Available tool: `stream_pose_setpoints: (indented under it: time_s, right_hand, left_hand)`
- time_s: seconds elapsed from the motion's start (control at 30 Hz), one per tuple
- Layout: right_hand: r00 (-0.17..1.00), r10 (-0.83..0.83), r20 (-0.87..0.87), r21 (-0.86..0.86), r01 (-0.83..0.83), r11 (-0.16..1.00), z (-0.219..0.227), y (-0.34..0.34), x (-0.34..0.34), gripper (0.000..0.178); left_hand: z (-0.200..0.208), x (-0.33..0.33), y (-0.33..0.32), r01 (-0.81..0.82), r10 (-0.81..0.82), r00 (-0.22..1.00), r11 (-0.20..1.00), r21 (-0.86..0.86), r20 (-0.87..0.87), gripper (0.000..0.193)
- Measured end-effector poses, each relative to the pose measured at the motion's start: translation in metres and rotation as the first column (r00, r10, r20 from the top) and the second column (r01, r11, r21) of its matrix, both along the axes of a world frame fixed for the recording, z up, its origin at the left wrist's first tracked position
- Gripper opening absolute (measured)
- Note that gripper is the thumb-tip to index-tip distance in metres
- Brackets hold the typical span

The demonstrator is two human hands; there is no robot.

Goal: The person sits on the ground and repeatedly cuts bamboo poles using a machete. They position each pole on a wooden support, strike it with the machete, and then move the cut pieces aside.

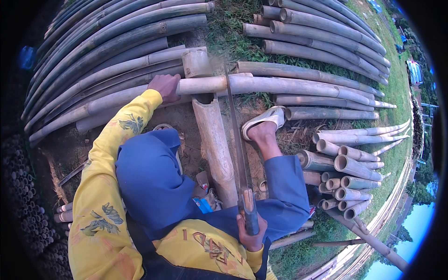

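A long bamboo pole (289, 86) lies crosswise in front of me over a thick upright-leaning bamboo post (212, 140). My left hand (164, 87) is wrapped over the pole, left of the post. In my right hand (252, 232), low and close to my body, is the handle of a hand saw (238, 154). Its long narrow blade reaches away from me and crosses the pole just right of the post. A pale blur like dust hangs beside the blade's far end. How deep the blade sits in the pole I cannot tell.
Long bamboo poles (140, 29) lie side by side at the far left, with more poles (326, 30) at the far right. Cut bamboo tubes (350, 168) are piled at the right. My sandalled foot (266, 123) rests right of the blade. A short bamboo piece (196, 63) sits behind the pole.
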State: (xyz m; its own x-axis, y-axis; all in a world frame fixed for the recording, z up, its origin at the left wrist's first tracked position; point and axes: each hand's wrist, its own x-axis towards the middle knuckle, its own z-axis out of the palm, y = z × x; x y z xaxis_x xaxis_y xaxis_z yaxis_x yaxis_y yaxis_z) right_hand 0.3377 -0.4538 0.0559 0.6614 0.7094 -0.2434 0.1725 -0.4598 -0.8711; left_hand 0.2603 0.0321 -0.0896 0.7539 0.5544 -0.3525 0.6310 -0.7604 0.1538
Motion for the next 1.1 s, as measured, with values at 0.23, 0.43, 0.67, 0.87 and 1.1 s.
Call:
stream_pose_setpoints:
  time_s: [0.23, 0.43, 0.67, 0.87, 1.1]
  right_hand:
    - [0.996, -0.004, 0.091, 0.218, -0.016, 0.976, -0.084, 0.158, 0.074, 0.018]
    - [1.000, -0.002, -0.007, 0.068, 0.002, 0.998, -0.031, 0.070, 0.023, 0.024]
    - [0.998, 0.019, 0.057, 0.090, -0.025, 0.996, -0.027, 0.085, 0.038, 0.019]
    - [0.998, -0.003, -0.060, 0.121, 0.010, 0.993, -0.080, 0.166, 0.076, 0.021]
    - [0.998, 0.018, 0.068, -0.001, -0.018, 1.000, -0.001, 0.013, 0.004, 0.030]
  left_hand:
    - [0.013, 0.015, -0.010, -0.024, 0.024, 1.000, 0.999, 0.043, 0.010, 0.048]
    - [0.016, 0.007, 0.002, -0.014, 0.015, 1.000, 0.999, 0.050, -0.026, 0.048]
    - [0.008, 0.008, -0.002, -0.028, 0.029, 1.000, 0.998, 0.053, 0.000, 0.047]
    - [0.013, 0.008, -0.011, 0.024, -0.025, 1.000, 1.000, 0.020, 0.020, 0.046]
    - [0.006, 0.005, -0.009, -0.010, 0.010, 1.000, 0.999, 0.031, 0.007, 0.050]
